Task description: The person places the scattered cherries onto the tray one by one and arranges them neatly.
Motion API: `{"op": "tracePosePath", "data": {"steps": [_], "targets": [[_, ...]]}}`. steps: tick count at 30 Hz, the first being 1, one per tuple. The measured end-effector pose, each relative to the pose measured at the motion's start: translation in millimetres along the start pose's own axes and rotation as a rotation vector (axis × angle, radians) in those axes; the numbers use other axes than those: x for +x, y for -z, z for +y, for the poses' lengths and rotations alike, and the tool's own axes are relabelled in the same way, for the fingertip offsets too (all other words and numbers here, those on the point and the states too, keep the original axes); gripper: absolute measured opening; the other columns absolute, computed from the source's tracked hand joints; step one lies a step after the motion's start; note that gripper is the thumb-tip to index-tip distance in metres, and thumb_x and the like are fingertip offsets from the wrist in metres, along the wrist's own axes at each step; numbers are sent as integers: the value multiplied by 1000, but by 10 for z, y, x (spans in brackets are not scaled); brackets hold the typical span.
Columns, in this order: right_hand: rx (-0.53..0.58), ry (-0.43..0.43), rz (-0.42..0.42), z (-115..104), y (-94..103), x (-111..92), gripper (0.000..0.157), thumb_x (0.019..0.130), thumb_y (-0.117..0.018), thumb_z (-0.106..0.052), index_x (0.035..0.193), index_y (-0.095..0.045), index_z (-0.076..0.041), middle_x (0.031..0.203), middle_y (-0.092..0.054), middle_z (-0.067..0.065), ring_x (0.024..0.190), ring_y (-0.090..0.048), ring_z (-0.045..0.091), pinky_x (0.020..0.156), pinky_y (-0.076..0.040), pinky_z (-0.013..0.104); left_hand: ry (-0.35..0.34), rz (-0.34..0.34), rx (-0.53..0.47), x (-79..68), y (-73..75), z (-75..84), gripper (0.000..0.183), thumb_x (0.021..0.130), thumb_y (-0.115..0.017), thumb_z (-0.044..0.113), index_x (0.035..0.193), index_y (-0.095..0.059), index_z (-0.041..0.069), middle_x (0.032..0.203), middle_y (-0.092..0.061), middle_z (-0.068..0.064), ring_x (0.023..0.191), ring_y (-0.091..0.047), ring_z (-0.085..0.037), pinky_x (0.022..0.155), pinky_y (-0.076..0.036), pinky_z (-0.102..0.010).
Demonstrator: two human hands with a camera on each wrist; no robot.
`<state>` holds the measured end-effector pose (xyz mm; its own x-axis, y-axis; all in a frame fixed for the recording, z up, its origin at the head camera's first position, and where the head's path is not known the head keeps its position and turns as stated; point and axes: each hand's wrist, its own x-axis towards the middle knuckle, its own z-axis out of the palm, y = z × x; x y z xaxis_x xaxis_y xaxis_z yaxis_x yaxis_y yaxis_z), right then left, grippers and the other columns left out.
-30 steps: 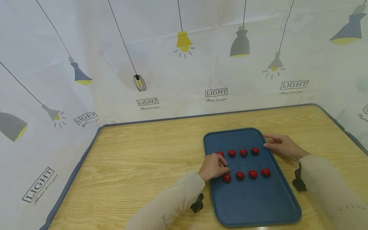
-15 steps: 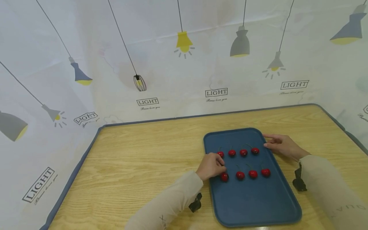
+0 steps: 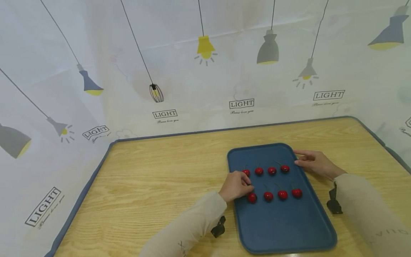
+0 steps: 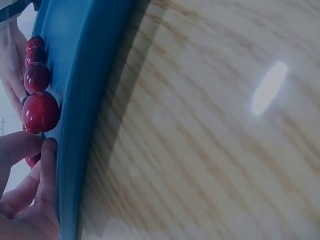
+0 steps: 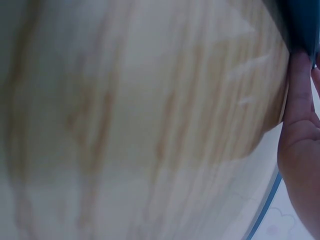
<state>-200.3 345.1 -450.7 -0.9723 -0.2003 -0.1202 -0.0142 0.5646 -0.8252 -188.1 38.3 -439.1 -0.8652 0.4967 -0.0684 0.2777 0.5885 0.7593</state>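
Note:
Red cherries with stems lie in two rows on a blue tray (image 3: 282, 228). With thumb and fingertip, my left hand (image 3: 233, 185) pinches the stem of the leftmost cherry (image 3: 252, 197) in the near row; the left wrist view shows this cherry (image 4: 41, 112) just past the fingertips. The leftmost far-row cherry (image 3: 245, 172) is partly covered by that hand. My right hand (image 3: 318, 164) rests against the tray's right rim, its fingers extended. In the right wrist view the thumb (image 5: 300, 85) touches the tray's edge.
The tray lies on a wood-grain table (image 3: 160, 178) with a dark blue edge. Behind it hangs a pale curtain (image 3: 179, 71) printed with lamps. The other near-row cherries (image 3: 282, 195) lie to the right of the pinched one. A black wrist device (image 3: 219, 227) hangs under the left sleeve.
My left hand and the near-row leftmost cherry shifted slightly left, then the cherry came back a little to the right. My right hand, the tray and the other cherries stayed put.

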Motion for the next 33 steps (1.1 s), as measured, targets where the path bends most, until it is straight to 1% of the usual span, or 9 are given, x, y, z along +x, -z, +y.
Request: {"op": "tracePosePath", "data": {"steps": [6, 13, 18, 22, 26, 30, 33], "targets": [[29, -2, -4, -15, -3, -9, 61, 88, -55, -28, 135, -31, 2, 106, -54, 20, 86, -54, 5, 73, -47, 23, -2, -12, -26, -9, 14, 6, 8, 77, -67, 9, 79, -64, 1, 61, -61, -1, 49, -54, -3, 46, -42, -17], [10, -3, -4, -8, -8, -5, 61, 88, -55, -29, 135, -31, 1, 107, -54, 20, 87, -53, 7, 73, -47, 24, 8, -12, -28, -18, 16, 14, 11, 79, -67, 11, 81, -64, 1, 59, -60, 1, 48, -53, -2, 46, -42, -16], [5, 0, 0, -17, -5, -2, 61, 88, -55, -29, 135, -32, 1, 106, -55, 20, 87, -53, 8, 73, -46, 23, -3, -8, -25, -21, 21, 16, 12, 79, -66, 12, 83, -65, 1, 58, -60, 1, 48, -52, -2, 46, -42, -16], [18, -2, -2, -20, -3, 10, 60, 88, -56, -28, 135, -32, 1, 105, -54, 20, 86, -53, 7, 73, -47, 23, -12, -6, -43, -33, 48, 10, 12, 80, -65, 13, 83, -65, 2, 58, -60, 1, 48, -52, -3, 46, -42, -17], [19, -5, -8, -11, -4, 20, 61, 87, -56, -29, 135, -32, 2, 106, -54, 20, 86, -54, 6, 72, -47, 23, -13, 2, -72, -64, 89, -4, 12, 81, -64, 14, 84, -64, 3, 60, -59, 1, 50, -54, -4, 47, -42, -18], [23, 1, -12, 7, 0, 21, 62, 87, -56, -29, 135, -31, 2, 105, -55, 19, 85, -55, 5, 73, -48, 24, -13, 16, -83, -123, 141, -25, 11, 82, -62, 15, 84, -63, 4, 61, -57, 1, 51, -55, -4, 48, -43, -18], [20, 7, -13, 22, 12, 18, 62, 87, -56, -29, 135, -31, 3, 105, -55, 20, 86, -55, 5, 73, -48, 25, -27, 38, -76, -180, 183, -57, 10, 83, -62, 14, 84, -62, 4, 62, -56, 2, 51, -53, -3, 47, -42, -18]]}}
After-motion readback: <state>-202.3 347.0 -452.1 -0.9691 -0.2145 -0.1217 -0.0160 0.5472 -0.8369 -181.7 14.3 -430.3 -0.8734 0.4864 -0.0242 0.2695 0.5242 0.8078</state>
